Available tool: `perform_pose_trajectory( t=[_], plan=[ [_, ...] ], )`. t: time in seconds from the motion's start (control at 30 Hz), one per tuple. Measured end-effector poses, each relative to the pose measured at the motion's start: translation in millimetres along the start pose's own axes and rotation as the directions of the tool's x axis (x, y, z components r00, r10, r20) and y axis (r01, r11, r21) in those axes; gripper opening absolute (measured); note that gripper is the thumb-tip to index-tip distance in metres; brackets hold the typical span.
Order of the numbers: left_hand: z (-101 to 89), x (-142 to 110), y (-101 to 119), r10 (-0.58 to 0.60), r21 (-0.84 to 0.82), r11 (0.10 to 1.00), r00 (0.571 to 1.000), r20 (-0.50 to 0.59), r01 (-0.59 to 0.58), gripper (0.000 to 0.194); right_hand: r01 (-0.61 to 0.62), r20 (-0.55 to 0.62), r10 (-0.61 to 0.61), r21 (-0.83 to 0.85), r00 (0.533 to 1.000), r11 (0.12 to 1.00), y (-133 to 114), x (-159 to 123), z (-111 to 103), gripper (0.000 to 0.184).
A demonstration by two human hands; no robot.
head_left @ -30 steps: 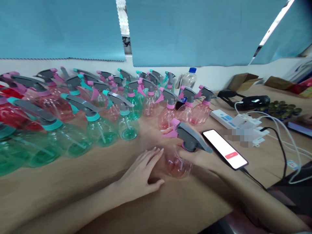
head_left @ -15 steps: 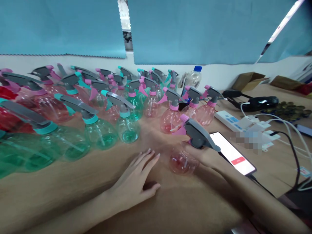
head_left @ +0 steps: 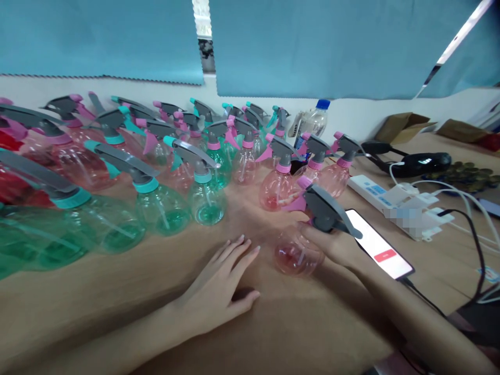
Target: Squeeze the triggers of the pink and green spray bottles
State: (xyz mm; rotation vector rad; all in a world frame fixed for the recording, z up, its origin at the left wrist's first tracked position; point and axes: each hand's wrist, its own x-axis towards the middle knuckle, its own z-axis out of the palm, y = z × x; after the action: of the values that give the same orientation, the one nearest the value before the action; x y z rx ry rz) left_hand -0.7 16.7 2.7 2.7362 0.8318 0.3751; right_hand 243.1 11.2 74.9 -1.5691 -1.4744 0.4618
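Observation:
My right hand (head_left: 326, 240) grips a pink see-through spray bottle (head_left: 297, 255) around its neck, below the grey and pink trigger head. The bottle is near the tabletop, slightly tilted; whether its base touches the wood I cannot tell. My left hand (head_left: 221, 284) lies palm down on the table, fingers stretched and apart, to the left of that bottle and holding nothing. Beyond it stand a small green spray bottle (head_left: 207, 204) and another green spray bottle (head_left: 162, 211). Behind the held one is a pink spray bottle (head_left: 276, 190).
Several more pink and green spray bottles crowd the back left. A lit phone (head_left: 380, 247) lies right of my right hand, beside a white power strip (head_left: 375, 194) with cables. Further back are a clear bottle with a blue cap (head_left: 314, 122), black headphones (head_left: 422, 164) and an opened cardboard box (head_left: 402, 127).
The view has shifted slightly, so the bottles at the back sit a bit higher in the picture. My right hand keeps its grip on the pink spray bottle; the left stays flat.

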Motion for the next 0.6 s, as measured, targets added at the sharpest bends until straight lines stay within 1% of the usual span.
perform_pose_trajectory(
  t=[0.03, 0.07, 0.17, 0.23, 0.3, 0.37, 0.43, 0.53, 0.6],
  plan=[
    [0.1, 0, 0, -0.001, 0.000, 1.000, 1.000, 0.000, 0.001, 0.068, 0.008, -0.002, -0.008, 0.013, 1.000, 1.000, 2, 1, 1, 0.007],
    [0.2, 0, 0, -0.002, -0.001, 1.000, 1.000, -0.001, 0.002, 0.068, 0.010, 0.002, -0.010, 0.025, 1.000, 1.000, 5, 1, 3, 0.008],
    [0.8, 1, 1, -0.008, -0.012, 1.000, 1.000, 0.001, 0.008, 0.071, 0.008, 0.050, -0.010, 0.057, 0.999, 0.998, 11, 2, 6, 0.017],
    [1.0, 0, 0, -0.011, -0.020, 1.000, 1.000, 0.001, 0.011, 0.073, 0.003, 0.096, -0.012, 0.091, 0.995, 0.996, 9, 1, 6, 0.018],
    [1.0, 0, 0, -0.010, -0.019, 1.000, 1.000, 0.002, 0.010, 0.074, -0.015, 0.118, 0.002, 0.110, 0.993, 0.994, 4, 0, 4, 0.013],
    [1.0, -1, 0, -0.003, -0.007, 1.000, 1.000, 0.001, 0.003, 0.073, -0.023, 0.102, 0.009, 0.127, 0.995, 0.992, -2, 0, 2, 0.007],
    [1.0, -1, 0, 0.003, 0.009, 1.000, 1.000, -0.004, -0.003, 0.071, -0.026, 0.097, 0.009, 0.167, 0.995, 0.986, -4, -1, 1, 0.009],
    [0.9, -1, 0, 0.007, 0.012, 1.000, 1.000, -0.007, -0.007, 0.068, -0.031, 0.113, 0.002, 0.256, 0.994, 0.966, 1, -1, 2, 0.005],
    [0.7, 0, 0, 0.006, 0.008, 1.000, 1.000, -0.007, -0.006, 0.066, -0.042, 0.094, 0.018, 0.260, 0.995, 0.965, 6, -1, 5, 0.011]
  ],
)
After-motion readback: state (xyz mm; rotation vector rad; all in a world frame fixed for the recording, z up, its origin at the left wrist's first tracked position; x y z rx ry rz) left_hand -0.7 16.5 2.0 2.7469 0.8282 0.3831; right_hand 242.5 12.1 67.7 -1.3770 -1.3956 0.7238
